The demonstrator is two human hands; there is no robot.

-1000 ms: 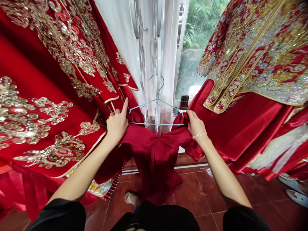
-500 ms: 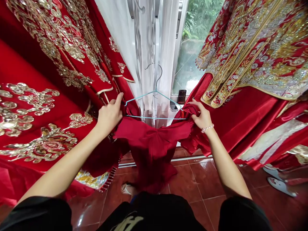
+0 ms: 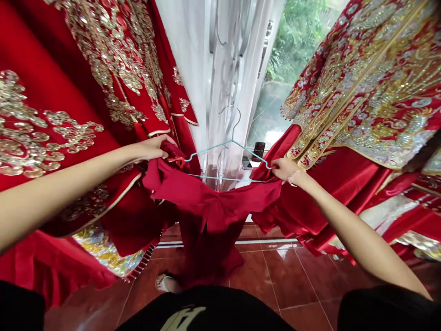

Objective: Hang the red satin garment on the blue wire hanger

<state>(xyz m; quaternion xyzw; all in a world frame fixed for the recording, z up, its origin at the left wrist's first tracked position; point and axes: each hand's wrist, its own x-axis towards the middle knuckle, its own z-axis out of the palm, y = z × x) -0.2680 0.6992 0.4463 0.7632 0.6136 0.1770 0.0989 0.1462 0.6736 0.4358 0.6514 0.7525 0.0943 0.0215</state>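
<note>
While both arms reach forward, the left hand (image 3: 153, 148) and the right hand (image 3: 283, 168) hold opposite ends of a red satin garment (image 3: 210, 202) out wide. The left hand's fingers curl around a bunched fold beside one tip of a pale blue wire hanger (image 3: 232, 140), while the right hand pinches a gathered fold at the other tip. Neither hand is spread flat, and it is hard to tell whether either touches the wire itself. The garment's upper edge sags just below the hanger's lower bar, and its remaining length drops toward the tiled floor (image 3: 296, 287). The outward pull seems to keep the slippery cloth open and lifted, with its ends close to the hanger's tips. The hanger's hook stands upright against a white curtain (image 3: 223, 69). A beaded red and gold robe (image 3: 113, 59) hangs on the left and another (image 3: 372, 92) on the right, leaving a narrow gap for the arms. A phone (image 3: 259, 149) stands on the window ledge beyond.
</note>
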